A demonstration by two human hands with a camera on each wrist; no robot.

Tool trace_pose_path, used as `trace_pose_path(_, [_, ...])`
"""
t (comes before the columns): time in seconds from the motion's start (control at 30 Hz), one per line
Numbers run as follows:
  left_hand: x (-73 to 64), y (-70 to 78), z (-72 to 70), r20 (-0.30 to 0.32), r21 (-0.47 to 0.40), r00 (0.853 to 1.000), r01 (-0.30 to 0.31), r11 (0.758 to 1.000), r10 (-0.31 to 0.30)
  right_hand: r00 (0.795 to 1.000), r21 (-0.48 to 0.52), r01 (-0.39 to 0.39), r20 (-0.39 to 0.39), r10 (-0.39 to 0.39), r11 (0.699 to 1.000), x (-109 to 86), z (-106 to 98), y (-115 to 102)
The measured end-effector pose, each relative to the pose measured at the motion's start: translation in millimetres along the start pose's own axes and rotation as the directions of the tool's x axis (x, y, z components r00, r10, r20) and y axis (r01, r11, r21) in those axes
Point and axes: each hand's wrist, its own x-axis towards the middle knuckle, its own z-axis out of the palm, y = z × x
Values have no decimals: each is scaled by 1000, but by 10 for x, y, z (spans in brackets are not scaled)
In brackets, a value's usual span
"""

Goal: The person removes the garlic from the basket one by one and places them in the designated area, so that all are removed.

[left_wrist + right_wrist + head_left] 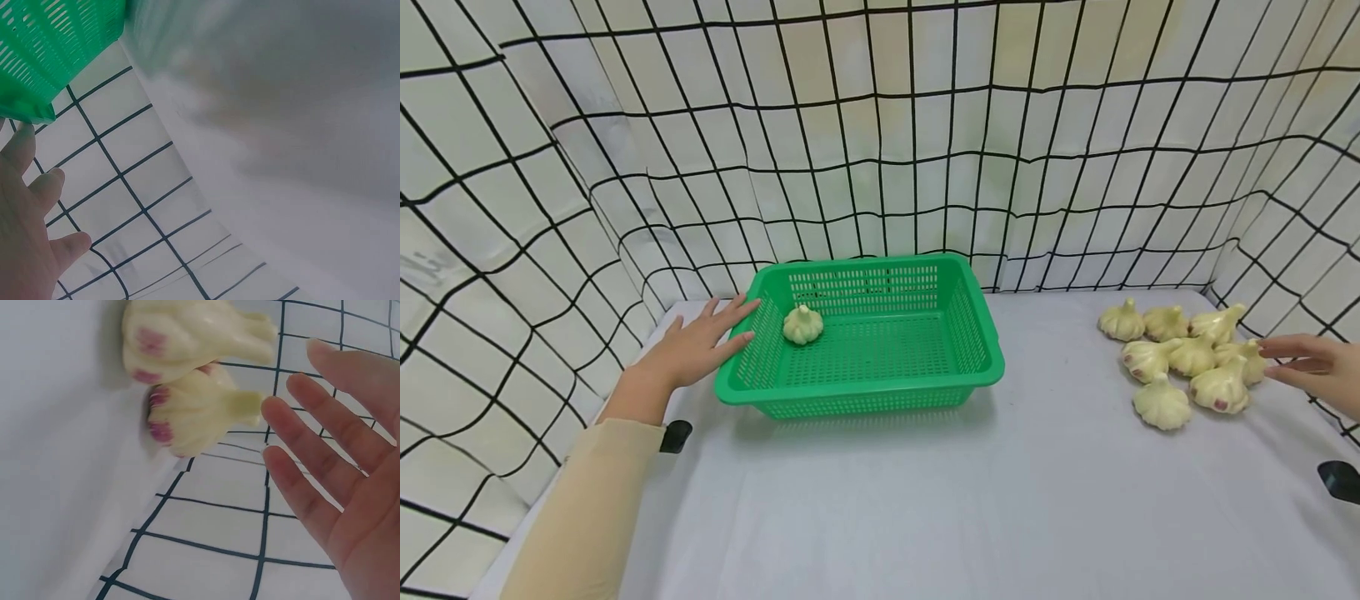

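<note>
A green plastic basket [857, 396] stands on the white table with one garlic bulb [803, 325] in its left end. My left hand [700, 342] rests its spread fingers on the basket's left rim; the left wrist view shows the fingertips by the basket [62, 56] edge. Several garlic bulbs [1191, 357] lie grouped at the right. Beside the group's right side is my right hand [1318, 367], its fingers extended and holding nothing. In the right wrist view, the fingers of that hand [350, 462] are close to the stem of a purple-marked garlic bulb [200, 412].
White walls with a black grid net [880, 158] enclose the table at the back and both sides. A white cloth [880, 500] covers the table. Small black pieces [676, 437] show near both wrists.
</note>
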Motion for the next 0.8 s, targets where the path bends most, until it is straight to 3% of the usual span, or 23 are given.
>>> trace_pose_path(0.3, [10,-5,10,-12,-1,1000,-2,1000,2,997,-8,69,-24,-69,998,112,-78,-226])
trace_pose_path(0.53, [8,1,3,-5,4,1000,-1,1000,1,996,-12,82,-39,-83,997,196,-129,-549])
trace_pose_path(0.8, [11,0,-13,6,7,1000,0,1000,0,995,13,99,24,-99,995,327,-128,-909])
